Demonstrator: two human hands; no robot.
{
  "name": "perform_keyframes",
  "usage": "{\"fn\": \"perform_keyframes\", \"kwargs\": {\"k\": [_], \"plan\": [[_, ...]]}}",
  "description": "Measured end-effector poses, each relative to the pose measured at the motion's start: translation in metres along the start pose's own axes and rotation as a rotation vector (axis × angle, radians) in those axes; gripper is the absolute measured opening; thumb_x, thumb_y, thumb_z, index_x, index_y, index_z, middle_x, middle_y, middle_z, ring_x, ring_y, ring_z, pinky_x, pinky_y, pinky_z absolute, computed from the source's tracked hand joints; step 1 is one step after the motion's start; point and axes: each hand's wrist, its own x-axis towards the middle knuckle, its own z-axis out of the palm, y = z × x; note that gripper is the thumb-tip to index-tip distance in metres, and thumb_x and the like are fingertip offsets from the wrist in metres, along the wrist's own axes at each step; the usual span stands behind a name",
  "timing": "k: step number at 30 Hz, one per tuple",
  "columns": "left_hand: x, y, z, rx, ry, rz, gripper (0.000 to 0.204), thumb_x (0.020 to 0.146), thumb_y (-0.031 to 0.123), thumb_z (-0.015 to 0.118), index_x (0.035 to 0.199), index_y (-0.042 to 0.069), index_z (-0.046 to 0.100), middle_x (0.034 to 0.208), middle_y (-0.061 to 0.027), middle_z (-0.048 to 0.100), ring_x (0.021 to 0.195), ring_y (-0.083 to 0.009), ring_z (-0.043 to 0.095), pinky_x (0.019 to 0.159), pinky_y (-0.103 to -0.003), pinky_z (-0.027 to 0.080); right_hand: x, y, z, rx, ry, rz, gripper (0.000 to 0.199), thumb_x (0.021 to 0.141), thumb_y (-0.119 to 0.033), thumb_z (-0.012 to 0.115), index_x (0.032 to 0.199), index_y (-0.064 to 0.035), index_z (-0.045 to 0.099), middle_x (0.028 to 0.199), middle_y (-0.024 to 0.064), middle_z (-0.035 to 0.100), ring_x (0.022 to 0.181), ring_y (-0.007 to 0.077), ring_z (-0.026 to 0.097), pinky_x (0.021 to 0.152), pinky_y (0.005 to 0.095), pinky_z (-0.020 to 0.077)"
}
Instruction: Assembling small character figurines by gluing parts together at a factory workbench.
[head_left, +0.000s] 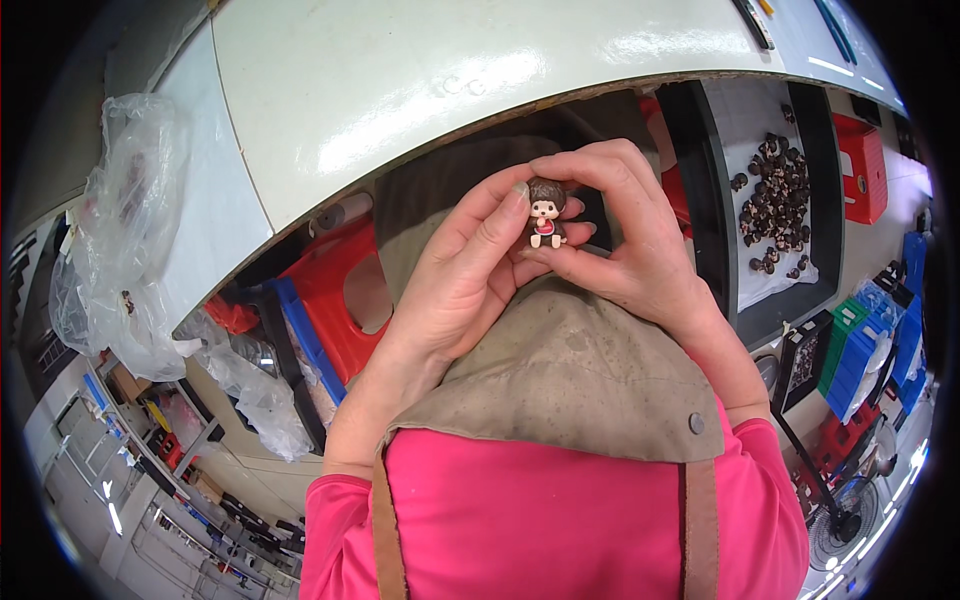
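Hands: two, left hand [455, 270] and right hand [620, 235]
Held figurine [546, 212]: one
Tray [715, 200]: one
Loose figurines [775, 200] on tray: too many to count
Red stool [335, 290]: one

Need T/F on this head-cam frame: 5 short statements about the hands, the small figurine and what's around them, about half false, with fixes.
1. Both hands hold the small brown-haired figurine with a red bib. True: the left hand and the right hand pinch it between their fingertips.
2. The figurine lies on the white tabletop. False: it is held up in front of the tan apron, off the table.
3. A dark tray lined with white to the right holds a heap of similar small brown figurines. True.
4. The stool under the table is green. False: it is red.
5. A crumpled clear plastic bag lies at the left. True.
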Motion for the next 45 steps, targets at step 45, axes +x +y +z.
{"fn": "perform_keyframes", "kwargs": {"k": [45], "plan": [[0.001, -0.004, -0.010, -0.100, 0.000, -0.029, 0.038, 0.100, 0.028, 0.041, 0.130, 0.004, 0.041, 0.113, -0.0131, 0.058, 0.105, -0.0231, 0.060, 0.090, -0.032, 0.049, -0.003, 0.003, 0.004, 0.119, -0.068, 0.116, 0.051, 0.070, -0.007, 0.071, 0.119, -0.0020, 0.053, 0.106, 0.0094, 0.054, 0.095, 0.0203, 0.055, 0.084, 0.0301, 0.0454]]}}
